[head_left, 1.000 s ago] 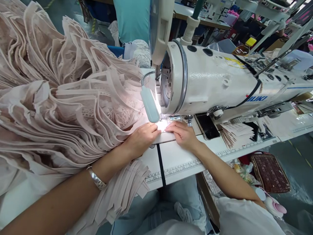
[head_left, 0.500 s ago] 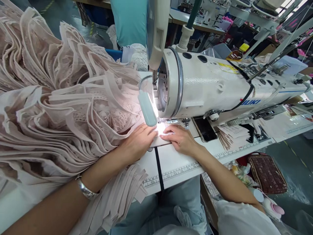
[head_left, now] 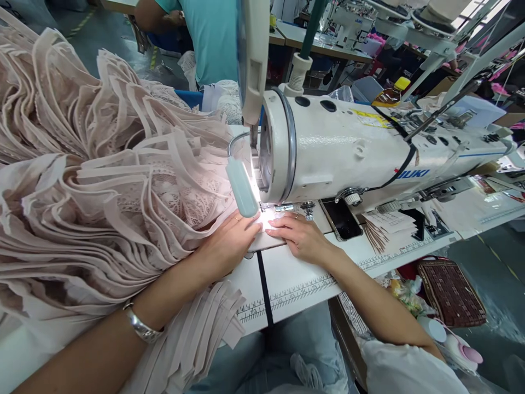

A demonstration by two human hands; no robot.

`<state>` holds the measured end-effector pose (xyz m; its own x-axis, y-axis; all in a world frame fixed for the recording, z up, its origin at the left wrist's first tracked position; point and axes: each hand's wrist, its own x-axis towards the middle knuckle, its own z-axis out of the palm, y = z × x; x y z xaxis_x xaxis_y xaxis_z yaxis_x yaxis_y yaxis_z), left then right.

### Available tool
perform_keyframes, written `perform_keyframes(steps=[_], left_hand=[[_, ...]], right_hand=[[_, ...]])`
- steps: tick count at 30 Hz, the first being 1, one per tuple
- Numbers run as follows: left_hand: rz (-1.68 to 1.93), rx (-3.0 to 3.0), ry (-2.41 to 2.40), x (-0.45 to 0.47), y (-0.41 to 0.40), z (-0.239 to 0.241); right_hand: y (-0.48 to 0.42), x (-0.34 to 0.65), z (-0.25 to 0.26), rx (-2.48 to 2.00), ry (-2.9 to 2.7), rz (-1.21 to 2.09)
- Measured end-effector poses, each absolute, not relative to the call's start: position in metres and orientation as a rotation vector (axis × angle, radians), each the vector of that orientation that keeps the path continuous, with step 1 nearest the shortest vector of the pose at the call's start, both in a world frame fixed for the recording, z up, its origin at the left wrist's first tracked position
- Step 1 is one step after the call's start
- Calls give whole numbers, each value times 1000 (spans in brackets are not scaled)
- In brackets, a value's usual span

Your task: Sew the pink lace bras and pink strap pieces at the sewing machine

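Observation:
A white sewing machine [head_left: 332, 148] stands in front of me, its needle area lit by a small pale-green lamp [head_left: 241, 187]. Left of the needle, my left hand [head_left: 229, 241] is closed on the edge of a pale pink fabric piece [head_left: 213, 221], thumb and fingertips close together. From the right, my right hand [head_left: 301, 238] lies low on the machine bed, fingers stretched toward the needle and slightly apart. The fingertips of both hands almost meet in the glare, which washes out the cloth there.
Heaped pale pink lace garments [head_left: 123, 202] fill the left side. Cut fabric strips [head_left: 192, 334] hang over the front edge. Right of my hands lie a phone [head_left: 341, 219] and paper slips [head_left: 388, 224]. A black strap [head_left: 264, 287] crosses the ruler-marked table edge. A person in turquoise [head_left: 213, 44] is beyond.
The view has shifted a little, so the machine appears farther left and lower. Another person's arm has come into sight at the top. My hands stay beside the needle, with slight finger movement.

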<state>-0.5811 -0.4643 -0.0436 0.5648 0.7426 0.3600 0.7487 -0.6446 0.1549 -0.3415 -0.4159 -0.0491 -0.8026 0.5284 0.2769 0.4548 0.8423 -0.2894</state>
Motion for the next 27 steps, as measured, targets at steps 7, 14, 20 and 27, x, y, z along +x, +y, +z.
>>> perform_keyframes(steps=[7,14,20,27], left_hand=[[-639,-2763,-1377,-578,-461,-41],[-515,-2807,-1615,-575,-457,-42],[-547,-2809,-1738,-572,-451,-40],[-506,-2761,-1875,-569,-447,-40]], right_hand=[[-420,-347,-43,-918,-2721,330],[-420,-357,-32,-1098,-2806,357],[-418,-361,-34,-1155,-2834,351],[-415,-364,-36,-1179,-2916,265]])
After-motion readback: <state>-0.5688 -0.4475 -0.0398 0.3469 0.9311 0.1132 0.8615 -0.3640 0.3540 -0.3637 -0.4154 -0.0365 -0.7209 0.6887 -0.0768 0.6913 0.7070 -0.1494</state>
